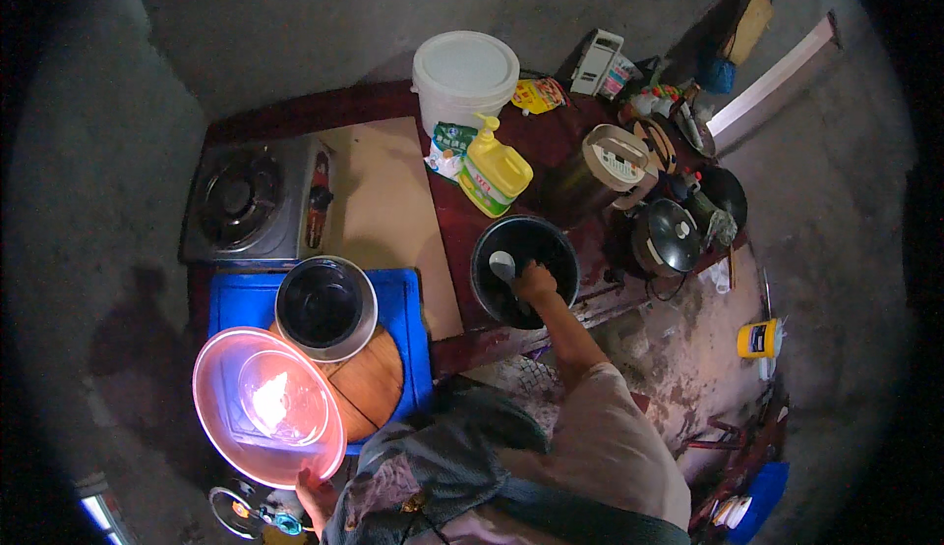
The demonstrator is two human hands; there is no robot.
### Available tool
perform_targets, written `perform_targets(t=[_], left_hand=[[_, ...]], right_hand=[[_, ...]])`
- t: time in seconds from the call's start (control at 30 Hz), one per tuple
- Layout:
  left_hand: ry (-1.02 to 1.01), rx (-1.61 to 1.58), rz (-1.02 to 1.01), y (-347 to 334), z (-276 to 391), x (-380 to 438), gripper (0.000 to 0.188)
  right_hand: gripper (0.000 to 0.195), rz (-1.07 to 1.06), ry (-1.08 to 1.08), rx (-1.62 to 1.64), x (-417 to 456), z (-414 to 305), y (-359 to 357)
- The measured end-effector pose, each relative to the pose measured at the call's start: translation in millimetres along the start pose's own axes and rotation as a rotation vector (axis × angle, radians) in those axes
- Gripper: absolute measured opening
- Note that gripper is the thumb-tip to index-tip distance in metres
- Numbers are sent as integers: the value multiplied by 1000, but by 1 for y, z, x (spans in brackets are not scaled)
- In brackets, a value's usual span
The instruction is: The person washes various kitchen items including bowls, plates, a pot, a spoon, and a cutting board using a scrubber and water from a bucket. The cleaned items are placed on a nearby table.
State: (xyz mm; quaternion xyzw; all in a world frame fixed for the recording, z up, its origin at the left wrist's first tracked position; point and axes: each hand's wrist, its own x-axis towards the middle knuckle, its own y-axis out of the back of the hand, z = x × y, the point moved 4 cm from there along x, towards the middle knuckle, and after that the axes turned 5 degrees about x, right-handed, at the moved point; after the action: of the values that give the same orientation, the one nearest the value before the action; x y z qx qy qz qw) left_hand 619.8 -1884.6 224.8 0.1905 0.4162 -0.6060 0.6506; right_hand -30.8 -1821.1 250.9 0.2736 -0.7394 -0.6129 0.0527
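Note:
My right hand [537,282] reaches into a round black pot [481,287] on the dark red table and grips a light-coloured ladle [502,265]. The ladle's rounded end shows left of my fingers; part of its handle is hidden under them. At the lower left, my left hand [317,497] holds the rim of a translucent pink plastic basin [221,390], which shines brightly inside. The basin overlaps a round wooden board [372,390] on a blue surface [391,287]. Beside it stands a metal pot [369,324] with a dark interior.
A gas stove [284,176] sits at the left. Behind the black pot stand a yellow pump bottle [498,173], a white lidded bucket [466,73] and an electric cooker [619,162]. To the right are a glass-lidded pan [667,239] and, lower, a yellow bucket [758,338].

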Motion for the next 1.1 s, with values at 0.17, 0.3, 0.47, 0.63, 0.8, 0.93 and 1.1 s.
perform_targets(t=[0.17,0.3,0.47,0.63,0.8,0.93,1.1], left_hand=[[-117,209,-33,3,10,-4,36],[-4,-56,141,-22,20,-30,33],[27,51,217,-27,14,-39,32],[50,11,194,1,-10,-18,31],[15,-36,-58,-17,0,-25,35],[-30,-4,116,-24,10,-40,42],[-10,-23,243,-11,0,-57,49]], right_hand=[[31,-321,-11,56,21,29,-68],[31,-437,125,-97,27,28,-77],[23,27,140,676,1,26,-20],[19,-427,109,1660,-82,-100,-19],[24,-697,40,1396,-141,-201,-38],[27,-648,-106,1507,-143,-216,-94],[19,-649,-189,1427,-144,-224,-143]])
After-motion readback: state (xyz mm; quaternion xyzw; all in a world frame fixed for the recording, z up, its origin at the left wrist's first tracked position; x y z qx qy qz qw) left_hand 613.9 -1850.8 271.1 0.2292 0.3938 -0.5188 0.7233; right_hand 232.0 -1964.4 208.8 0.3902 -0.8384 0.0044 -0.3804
